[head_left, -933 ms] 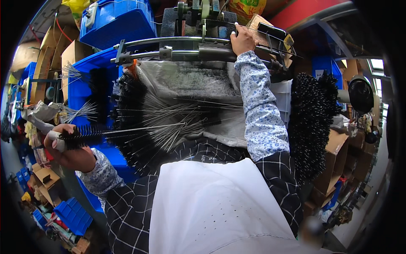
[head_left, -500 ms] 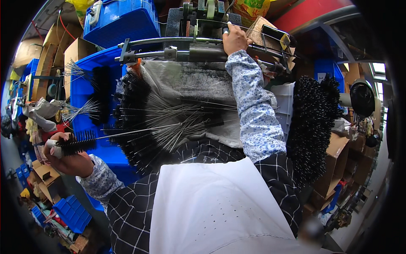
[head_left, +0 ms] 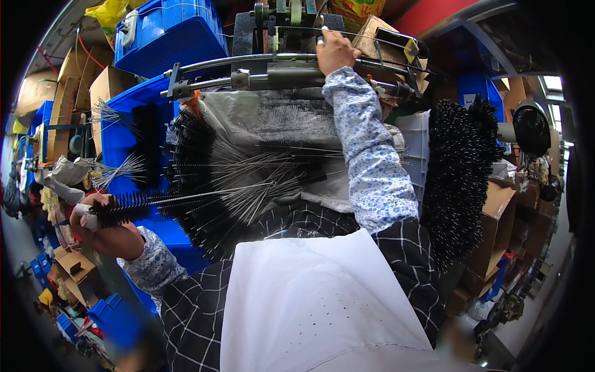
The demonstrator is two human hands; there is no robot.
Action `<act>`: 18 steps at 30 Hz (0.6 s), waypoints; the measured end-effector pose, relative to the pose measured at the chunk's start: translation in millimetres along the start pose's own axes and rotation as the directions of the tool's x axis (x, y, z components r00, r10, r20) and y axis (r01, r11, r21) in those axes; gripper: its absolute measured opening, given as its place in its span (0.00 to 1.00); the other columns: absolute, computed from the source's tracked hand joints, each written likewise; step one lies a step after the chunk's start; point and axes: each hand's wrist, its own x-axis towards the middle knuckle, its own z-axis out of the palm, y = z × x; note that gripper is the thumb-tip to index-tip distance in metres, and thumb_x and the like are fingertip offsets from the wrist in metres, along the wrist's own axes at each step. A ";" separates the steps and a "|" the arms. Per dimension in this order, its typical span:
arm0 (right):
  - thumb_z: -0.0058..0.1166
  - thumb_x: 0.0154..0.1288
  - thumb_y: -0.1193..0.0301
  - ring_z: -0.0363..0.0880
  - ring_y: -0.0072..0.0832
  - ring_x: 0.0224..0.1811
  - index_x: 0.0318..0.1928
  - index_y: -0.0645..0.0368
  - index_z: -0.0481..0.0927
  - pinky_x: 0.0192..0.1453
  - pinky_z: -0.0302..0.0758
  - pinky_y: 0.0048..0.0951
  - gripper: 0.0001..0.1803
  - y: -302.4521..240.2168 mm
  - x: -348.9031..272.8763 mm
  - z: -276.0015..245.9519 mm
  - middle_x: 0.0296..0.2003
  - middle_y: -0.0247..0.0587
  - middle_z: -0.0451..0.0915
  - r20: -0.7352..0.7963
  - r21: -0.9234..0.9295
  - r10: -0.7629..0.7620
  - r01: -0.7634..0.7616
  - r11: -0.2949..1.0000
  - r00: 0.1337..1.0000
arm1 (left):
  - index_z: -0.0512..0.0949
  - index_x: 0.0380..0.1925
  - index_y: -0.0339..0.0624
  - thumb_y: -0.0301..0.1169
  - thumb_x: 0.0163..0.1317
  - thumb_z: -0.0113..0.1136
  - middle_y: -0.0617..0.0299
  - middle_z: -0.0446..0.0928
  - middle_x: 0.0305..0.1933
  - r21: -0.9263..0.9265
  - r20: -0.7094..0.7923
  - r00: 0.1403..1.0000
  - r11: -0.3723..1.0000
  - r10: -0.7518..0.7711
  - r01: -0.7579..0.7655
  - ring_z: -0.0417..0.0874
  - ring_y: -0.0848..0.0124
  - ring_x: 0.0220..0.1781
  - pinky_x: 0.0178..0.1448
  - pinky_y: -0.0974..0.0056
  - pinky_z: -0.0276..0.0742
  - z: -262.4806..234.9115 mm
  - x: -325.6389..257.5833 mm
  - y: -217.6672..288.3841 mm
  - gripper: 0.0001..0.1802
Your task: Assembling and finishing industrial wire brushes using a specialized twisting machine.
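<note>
At the left, my left hand [head_left: 105,228] is closed round the bristled end of black wire brushes [head_left: 127,206]; a long bare wire handle reaches right over the pile. My right hand [head_left: 336,53] is up at the machine [head_left: 291,75], its fingers closed at a thin twisted wire [head_left: 297,27] that runs across the top of the machine. White wrapping shows on fingers of both hands. Between my arms, a heap of black brushes [head_left: 198,186] lies fanned out, bristles to the left and bare wire ends to the right, on a grey cloth [head_left: 266,115].
A large mass of black brushes [head_left: 457,180] stands to the right, beside a pale plastic crate [head_left: 416,139]. Blue bins [head_left: 170,40] stand at the left, with more brushes [head_left: 145,139] in one. Metal rods [head_left: 214,61] cross in front of the machine. Cardboard boxes [head_left: 493,217] are stacked at the right.
The whole view has shifted slightly. The brush in my left hand lies a little more level, with the hand slightly further right. My right hand stays at the wire.
</note>
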 end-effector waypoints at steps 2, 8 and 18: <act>0.45 0.54 0.65 0.71 0.28 0.44 0.46 0.47 0.72 0.51 0.56 0.51 0.17 8.3 2.4 -0.1 0.43 0.31 0.73 -0.038 0.022 -0.032 0.033 0.999 0.999 | 0.62 0.35 0.35 0.37 0.62 0.39 0.52 0.69 0.27 0.035 -0.043 0.999 0.999 -0.015 0.017 0.69 0.70 0.26 0.29 0.70 0.68 -11.1 0.0 8.9 0.14; 0.41 0.56 0.59 0.69 0.41 0.48 0.46 0.47 0.73 0.48 0.66 0.43 0.17 63.0 51.9 -11.9 0.48 0.40 0.70 0.253 0.145 -0.047 0.010 0.989 0.966 | 0.66 0.37 0.34 0.24 0.55 0.44 0.52 0.70 0.34 -0.175 -0.082 0.989 0.978 -0.125 0.110 0.74 0.65 0.35 0.43 0.62 0.72 -6.6 4.4 -6.0 0.10; 0.39 0.60 0.58 0.72 0.39 0.43 0.44 0.47 0.72 0.44 0.68 0.32 0.15 130.1 57.5 -68.8 0.37 0.49 0.74 0.307 0.143 -0.374 0.346 0.927 0.875 | 0.67 0.33 0.41 0.33 0.61 0.45 0.66 0.72 0.32 -0.251 0.468 0.802 0.813 -0.372 0.524 0.68 0.85 0.29 0.31 0.81 0.63 60.3 -9.0 -15.0 0.07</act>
